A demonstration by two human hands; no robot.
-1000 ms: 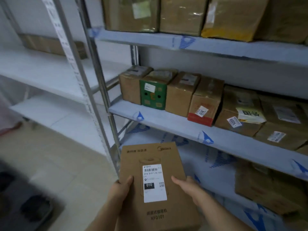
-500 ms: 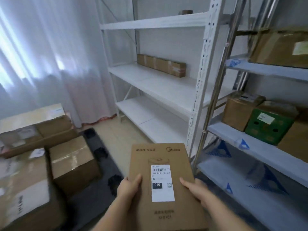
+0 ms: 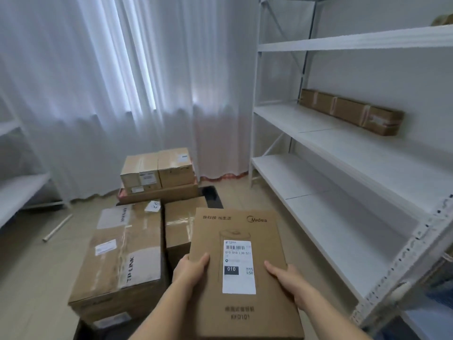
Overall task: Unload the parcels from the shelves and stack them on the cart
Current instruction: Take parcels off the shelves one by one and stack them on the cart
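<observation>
Held parcel: flat brown Midea carton (image 3: 239, 244), white shipping label (image 3: 239, 266) on its top face reading "010", printed "KFD101" near the lower edge; carried level in front of the body, above the floor and just right of the stacked boxes.
Left hand (image 3: 190, 271): grips the carton's left edge, thumb laid over the top face, remaining fingers hidden beneath.
Right hand (image 3: 285, 276): grips the carton's right edge, thumb on top pointing toward the label, remaining fingers hidden beneath.
Cart: only a dark platform edge (image 3: 210, 196) shows behind and under the stacked boxes; cannot tell its full shape.
Large box: TP-LINK carton (image 3: 122, 256), taped, left of the held parcel, lowest and nearest in the pile.
Middle box: taped brown box (image 3: 179, 224), just right of the TP-LINK carton, partly hidden by the held parcel.
Far boxes: small cartons (image 3: 157, 170) side by side atop a long flat carton (image 3: 159, 195), near the curtain.
White shelving (image 3: 343, 148): along the right wall, one long taped parcel (image 3: 350, 110) lying at the back of the middle shelf.
Curtain (image 3: 110, 82): white, sheer, covering the back wall.
Floor: a pale tube (image 3: 57, 228) lying left of the pile.
</observation>
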